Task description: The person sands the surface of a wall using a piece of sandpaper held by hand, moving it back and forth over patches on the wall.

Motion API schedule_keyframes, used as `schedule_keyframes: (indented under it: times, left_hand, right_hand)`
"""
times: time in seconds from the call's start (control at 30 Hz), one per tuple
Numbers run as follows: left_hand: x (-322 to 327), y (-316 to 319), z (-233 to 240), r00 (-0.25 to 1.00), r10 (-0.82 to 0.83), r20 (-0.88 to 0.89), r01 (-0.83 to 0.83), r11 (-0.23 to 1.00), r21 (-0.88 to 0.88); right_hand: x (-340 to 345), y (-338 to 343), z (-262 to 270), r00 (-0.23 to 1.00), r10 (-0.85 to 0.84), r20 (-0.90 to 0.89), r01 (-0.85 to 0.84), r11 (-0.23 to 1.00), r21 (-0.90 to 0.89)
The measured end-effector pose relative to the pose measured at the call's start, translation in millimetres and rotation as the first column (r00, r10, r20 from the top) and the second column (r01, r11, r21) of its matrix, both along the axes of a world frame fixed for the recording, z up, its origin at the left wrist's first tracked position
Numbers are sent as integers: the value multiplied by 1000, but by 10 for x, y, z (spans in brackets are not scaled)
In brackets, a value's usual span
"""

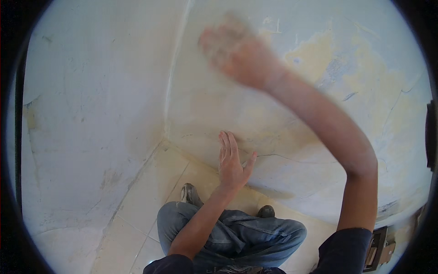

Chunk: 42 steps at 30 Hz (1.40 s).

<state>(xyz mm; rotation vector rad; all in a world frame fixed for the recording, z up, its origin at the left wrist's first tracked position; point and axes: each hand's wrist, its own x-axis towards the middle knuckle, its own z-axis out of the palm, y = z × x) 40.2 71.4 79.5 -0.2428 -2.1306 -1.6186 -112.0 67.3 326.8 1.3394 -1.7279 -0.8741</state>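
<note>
My left hand (234,167) is low in front of me by the patchy plastered wall (308,144). Its thumb is spread from the fingers, and it holds nothing; the fingertips are at the wall or very close to it. Higher up, my right hand (239,51) is in front of the same wall, right of the corner. Motion blur hides its fingers, so I cannot tell whether it grips anything. Yellowish patches, scratches and a long thin crack mark this wall.
A second scuffed wall (89,120) meets the first at a pale vertical corner line (172,68). Under my bent, jeans-clad knees (270,233) lies a tiled floor (143,219). Shoes (191,194) show near the wall's foot. A dark-framed object (376,248) stands at the lower right.
</note>
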Motion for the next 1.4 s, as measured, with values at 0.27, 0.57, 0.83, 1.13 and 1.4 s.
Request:
schedule_keyframes:
  times: [0.27, 0.57, 0.83, 1.13, 1.4]
  left_hand:
    - [-37, 5, -87, 998, 56, -42, -58, 998, -33]
    - [-22, -8, -27, 1000, 12, 13, -12, 1000, -26]
    - [-10, 8, -20, 998, 53, -24, -53, 998, -18]
    - [-23, -30, -43, 1000, 3, -25, -3, 1000, 3]
    - [-4, -28, -37, 999, 38, -1, -38, 999, -32]
  right_hand:
    - [-98, -254, -346, 999, 49, 18, -43, 963, -265]
    - [-95, -248, -547, 995, 27, 94, -35, 996, 83]
    - [72, -457, 120, 951, -218, -220, 201, 975, -97]
    - [-118, -372, -839, 978, 52, 202, -66, 996, 67]
    - [-115, -543, 524, 941, -225, -252, 175, 963, -205]
